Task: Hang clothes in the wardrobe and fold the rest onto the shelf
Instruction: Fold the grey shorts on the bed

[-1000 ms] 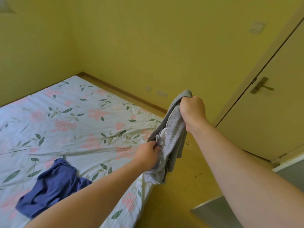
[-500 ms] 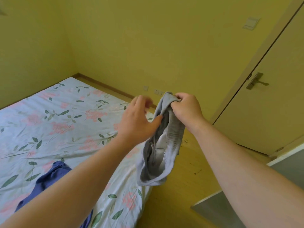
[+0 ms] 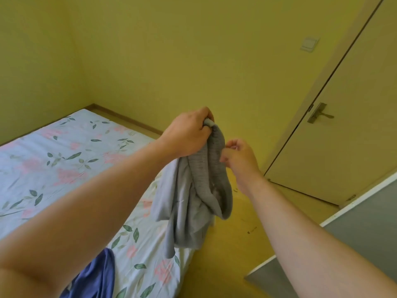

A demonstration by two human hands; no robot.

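While the grey garment (image 3: 193,201) hangs mid-frame over the bed (image 3: 53,164) edge, left hand (image 3: 189,134) grips its top; right hand (image 3: 238,157) curled just beside it, hold unclear. Early stage, I judge: nothing hung or folded in view; 1 blue garment (image 3: 94,276) waits lower left.

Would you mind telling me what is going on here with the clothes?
A person stands by the bed and holds a grey garment up in the air over its edge. The left hand grips the garment's top. The right hand is beside its ribbed band with fingers curled; whether it pinches the cloth is unclear. The garment hangs bunched, not folded. A blue garment lies on the bed.
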